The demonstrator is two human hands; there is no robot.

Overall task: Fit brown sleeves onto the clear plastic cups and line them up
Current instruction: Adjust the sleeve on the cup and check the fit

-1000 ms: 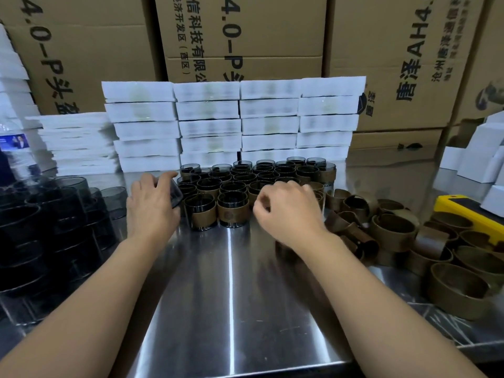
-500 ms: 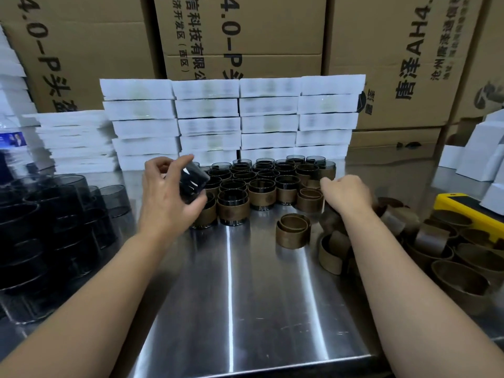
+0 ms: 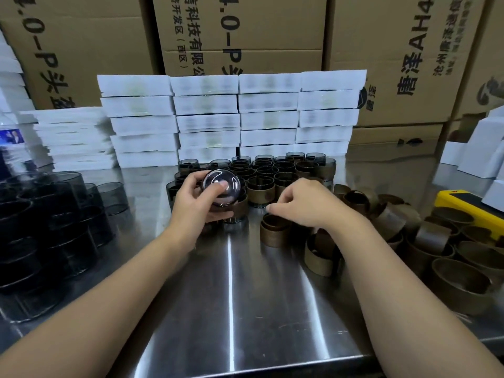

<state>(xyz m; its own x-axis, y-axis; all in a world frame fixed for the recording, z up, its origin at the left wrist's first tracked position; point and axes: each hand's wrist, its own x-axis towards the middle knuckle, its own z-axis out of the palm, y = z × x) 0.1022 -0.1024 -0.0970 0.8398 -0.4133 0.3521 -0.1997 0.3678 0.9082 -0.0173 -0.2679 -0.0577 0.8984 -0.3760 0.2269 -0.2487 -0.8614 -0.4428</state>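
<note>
We look down on a steel table (image 3: 231,309) crowded on every side: stacks of white boxes (image 3: 207,121) rise at the back against brown cartons (image 3: 245,31), bare dark-tinted cups (image 3: 41,219) pile up at the left, and loose brown sleeves (image 3: 425,241) spill across the right beside a yellow tool (image 3: 469,205). Between them stands a block of sleeved cups (image 3: 272,175) in rows, and our hands partly hide its front row. Our left hand (image 3: 196,203) grasps a clear cup (image 3: 221,188), tipped so its round base faces us, fingers wrapped around its side; the cup hangs just above the front row. Our right hand (image 3: 305,203) hovers with fingers curled loosely, fingertips (image 3: 268,208) just over a nested pair of sleeves (image 3: 274,230) on the table; we cannot tell whether they touch it. Another sleeve (image 3: 319,257) lies under the right forearm, half hidden.
</note>
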